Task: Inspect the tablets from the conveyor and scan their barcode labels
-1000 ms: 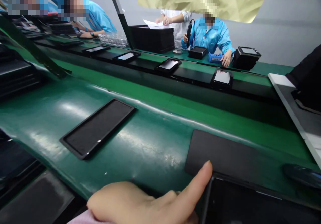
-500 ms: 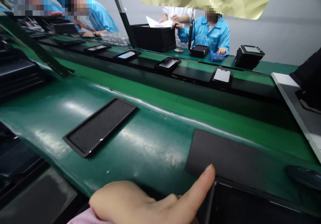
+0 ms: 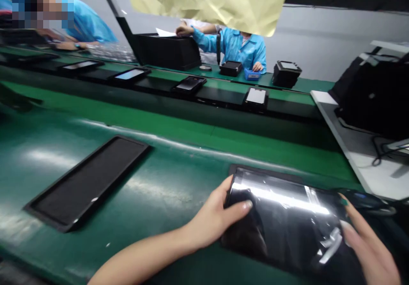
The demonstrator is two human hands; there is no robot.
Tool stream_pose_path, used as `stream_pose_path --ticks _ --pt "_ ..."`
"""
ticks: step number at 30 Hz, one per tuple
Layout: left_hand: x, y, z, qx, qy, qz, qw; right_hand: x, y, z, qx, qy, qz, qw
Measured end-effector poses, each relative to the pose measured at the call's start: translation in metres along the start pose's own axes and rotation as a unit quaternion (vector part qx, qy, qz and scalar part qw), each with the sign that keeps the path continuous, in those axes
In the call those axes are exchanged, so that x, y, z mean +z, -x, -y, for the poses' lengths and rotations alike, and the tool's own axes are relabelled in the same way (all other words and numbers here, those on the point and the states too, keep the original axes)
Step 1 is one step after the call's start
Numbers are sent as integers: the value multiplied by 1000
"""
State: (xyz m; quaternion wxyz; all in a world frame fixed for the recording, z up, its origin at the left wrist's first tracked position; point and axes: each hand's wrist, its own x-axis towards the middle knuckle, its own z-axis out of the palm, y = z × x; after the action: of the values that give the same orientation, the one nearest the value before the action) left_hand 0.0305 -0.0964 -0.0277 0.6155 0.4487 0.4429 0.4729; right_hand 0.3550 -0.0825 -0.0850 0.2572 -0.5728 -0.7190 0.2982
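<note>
The left hand (image 3: pixel 214 219) and right hand (image 3: pixel 372 251) grip a glossy black tablet (image 3: pixel 281 221) firmly by its opposite side edges, over a green conveyor belt (image 3: pixel 172 195). A black tray (image 3: pixel 86 182) lies on the belt, left of the grip.

Factory floor, electronics assembly line. I stand at long green conveyor belt (image 3: pixel 179 178), black foam trays (image 3: pixel 86 182) lying on it. Second belt (image 3: pixel 220 92) beyond carries device screens (image 3: pixel 255 96) in row. Co-worker in blue cleanroom smock (image 3: pixel 243 46) sits across, stacked black crate (image 3: pixel 166 53) close by.
</note>
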Motion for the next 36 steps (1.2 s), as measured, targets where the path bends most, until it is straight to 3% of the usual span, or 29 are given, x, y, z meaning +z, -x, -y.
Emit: stream_pose_path --ticks 2,4,6,8,10,12,14,17,21,25,31,36 --pt "1 -20 12 -58 71 -16 996 8 -4 11 9 27 -91 995" --pt "0 -35 29 -90 88 -41 991 4 -8 20 -29 110 -202 973" --pt "-3 -44 44 -93 71 -57 991 -12 -10 20 -42 188 -329 924" --pt "-8 -48 55 -83 46 -69 993 -37 -10 7 11 228 -391 892" --pt "-11 -50 63 -71 23 -81 994 -63 -15 -18 67 243 -328 910" --pt "-14 -51 69 -59 1 -92 994 -83 -26 -46 80 165 -153 971" --pt "-16 -53 74 -57 -19 -94 994 -95 -42 -67 59 113 -46 991" --pt "-19 -55 77 -61 -47 -92 993 -99 -62 -79 59 64 23 996" --pt "-21 -56 78 -67 -69 -81 992 -96 -66 -79 128 -59 86 986" --pt "-21 -55 76 -70 -84 -81 991 -97 -60 -63 125 -74 146 979" --pt "-21 -54 74 -66 -102 -86 989 -97 -63 5 -49 12 308 950" --pt "-22 -55 76 -65 -107 -82 989 -88 -72 33 -119 29 337 934"
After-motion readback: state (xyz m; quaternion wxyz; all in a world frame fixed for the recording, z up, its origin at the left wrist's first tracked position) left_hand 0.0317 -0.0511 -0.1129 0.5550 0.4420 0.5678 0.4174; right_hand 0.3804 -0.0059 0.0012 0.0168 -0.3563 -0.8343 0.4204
